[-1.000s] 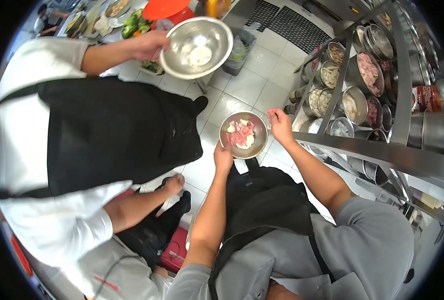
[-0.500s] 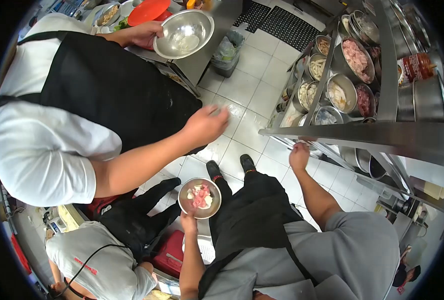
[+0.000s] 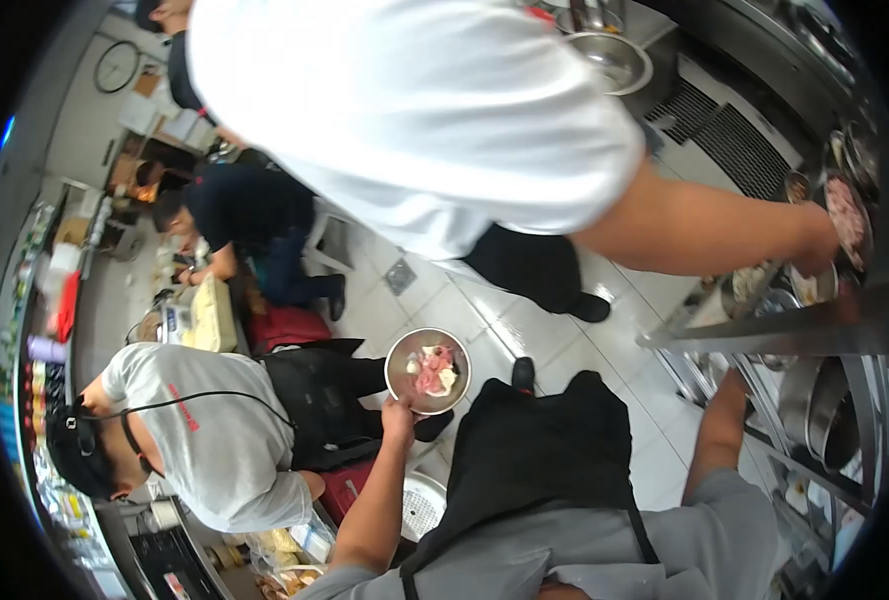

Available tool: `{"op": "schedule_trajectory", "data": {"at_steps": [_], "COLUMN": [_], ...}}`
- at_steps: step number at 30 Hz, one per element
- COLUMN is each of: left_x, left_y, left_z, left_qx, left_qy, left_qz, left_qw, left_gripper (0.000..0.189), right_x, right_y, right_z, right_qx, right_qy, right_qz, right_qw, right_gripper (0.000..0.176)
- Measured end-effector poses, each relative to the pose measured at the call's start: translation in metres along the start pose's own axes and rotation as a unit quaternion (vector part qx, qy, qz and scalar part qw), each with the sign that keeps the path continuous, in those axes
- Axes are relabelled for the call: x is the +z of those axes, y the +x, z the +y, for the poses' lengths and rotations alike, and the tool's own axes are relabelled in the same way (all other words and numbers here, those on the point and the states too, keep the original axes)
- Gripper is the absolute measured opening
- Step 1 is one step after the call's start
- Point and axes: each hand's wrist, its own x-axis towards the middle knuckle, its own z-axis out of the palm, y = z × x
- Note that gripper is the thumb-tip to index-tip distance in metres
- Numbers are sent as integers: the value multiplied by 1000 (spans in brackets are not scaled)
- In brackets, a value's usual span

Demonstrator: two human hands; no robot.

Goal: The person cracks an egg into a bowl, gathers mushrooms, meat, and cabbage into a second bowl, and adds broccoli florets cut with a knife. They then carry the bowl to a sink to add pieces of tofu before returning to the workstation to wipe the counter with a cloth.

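At the far left a person in a grey T-shirt (image 3: 204, 440) bends low beside a red box (image 3: 289, 325). Next to that, the wearer's left hand (image 3: 399, 413) holds a steel bowl (image 3: 427, 371) from below, the grip closed on its near rim. The bowl is in the air above the tiled floor (image 3: 484, 320), with pink meat (image 3: 432, 372) and pale pieces inside. A co-worker in a white shirt (image 3: 414, 100) leans across above, one hand (image 3: 814, 245) among the containers on the steel rack (image 3: 764, 335). The wearer's right forearm (image 3: 719, 430) goes up under this rack. The hand itself is hidden, so I cannot tell its grip.
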Motion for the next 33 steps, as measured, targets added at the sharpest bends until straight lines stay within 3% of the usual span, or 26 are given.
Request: {"op": "schedule_trajectory", "data": {"at_steps": [6, 17, 23, 28, 29, 30, 31, 32, 33], "left_x": [24, 25, 35, 34, 32, 31, 27, 23, 17], "left_y": [-9, -32, -38, -21, -17, -8, 3, 7, 12], "left_z": [-18, -4, 9, -14, -17, -17, -24, -24, -23], "left_qx": [46, 18, 29, 27, 26, 28, 32, 20, 15], "left_qy": [-64, -58, -75, -84, -82, -82, -91, -99, -101], "left_qz": [28, 15, 14, 5, 4, 0, 2, 11, 17], "left_qw": [996, 998, 997, 996, 996, 996, 995, 995, 995], "left_gripper": [32, 28, 25, 27, 28, 29, 29, 29, 28], "right_x": [32, 47, 59, 81, 86, 77, 126, 130, 116], "right_y": [32, 30, 5, -73, -97, -124, -126, -147, -178], "right_z": [3, 10, 21, 57, 65, 61, 90, 96, 74], "right_qx": [23, 39, 38, 13, -12, -10, -52, -17, 8], "right_qy": [-18, -42, -32, -53, -76, -91, -27, 58, 114], "right_qz": [-27, -57, -78, -101, -43, 81, 323, 119, -4], "right_qw": [999, 997, 996, 993, 996, 992, 945, 991, 994], "right_gripper": [29, 31, 32, 33, 33, 30, 28, 29, 29]}}
